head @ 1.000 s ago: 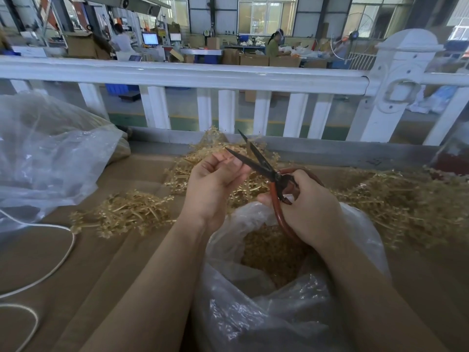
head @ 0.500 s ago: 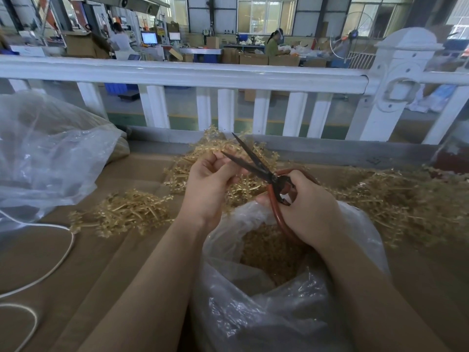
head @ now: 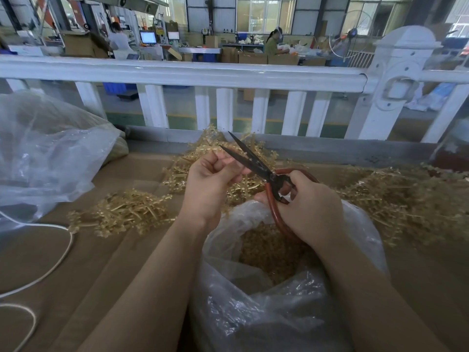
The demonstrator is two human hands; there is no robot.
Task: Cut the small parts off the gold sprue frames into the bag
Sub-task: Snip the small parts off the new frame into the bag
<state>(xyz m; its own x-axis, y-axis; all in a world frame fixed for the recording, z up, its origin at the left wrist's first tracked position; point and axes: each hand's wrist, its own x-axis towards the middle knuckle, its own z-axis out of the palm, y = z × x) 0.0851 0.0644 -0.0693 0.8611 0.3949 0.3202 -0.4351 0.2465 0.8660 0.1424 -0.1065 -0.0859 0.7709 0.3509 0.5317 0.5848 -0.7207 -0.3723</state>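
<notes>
Since the earlier frames the left hand [head: 212,181] has curled tighter and the scissors [head: 250,162] point more steeply toward 11 o'clock. Gold sprue frames [head: 129,212] heap on the cardboard-covered counter [head: 83,273] at 9, 12 and 3 o'clock. The clear bag [head: 266,318] gapes below, cut parts inside. The left fingers pinch something hidden beside the parted blades. The right hand [head: 307,212] grips the red handles.

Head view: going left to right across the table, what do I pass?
White cord → small sprue pile → left hand → scissors → right hand → big sprue pile.
</notes>
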